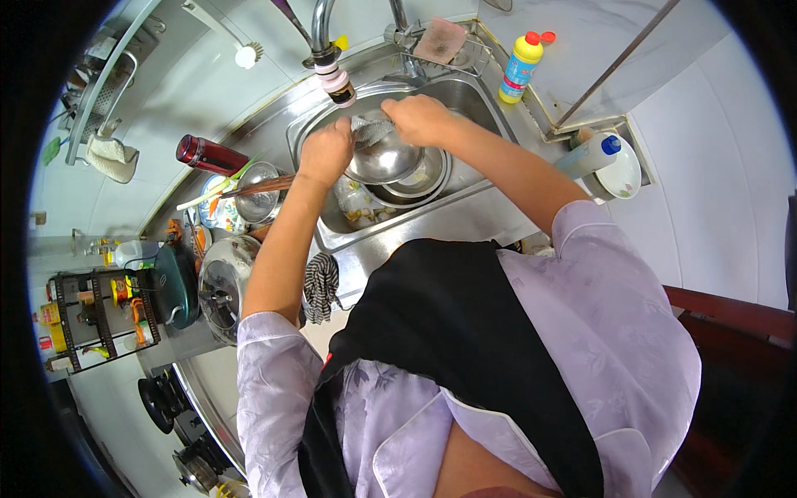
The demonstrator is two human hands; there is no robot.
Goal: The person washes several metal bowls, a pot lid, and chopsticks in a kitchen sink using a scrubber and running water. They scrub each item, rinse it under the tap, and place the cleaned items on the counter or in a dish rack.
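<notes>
Both my hands are raised over a stainless steel sink (482, 99). My left hand (326, 151) and my right hand (418, 118) are closed on opposite ends of a grey mesh scrubbing cloth (372, 132) stretched between them. Just under the cloth is a shiny metal bowl (389, 163); whether the hands touch it is hidden. Another metal bowl (426, 180) lies below and partly behind it in the sink. Food scraps (367, 218) and a clear plastic bag (352, 196) lie in the basin's near left part. A tap with a pink nozzle (336, 84) hangs just beyond my left hand.
Left of the sink are a red flask (212, 155), wooden chopsticks (258, 185), a glass bowl (258, 202) and a pot with a glass lid (225, 289). A yellow cleaner bottle (522, 68) stands behind right. A striped cloth (322, 287) hangs at the counter's front edge.
</notes>
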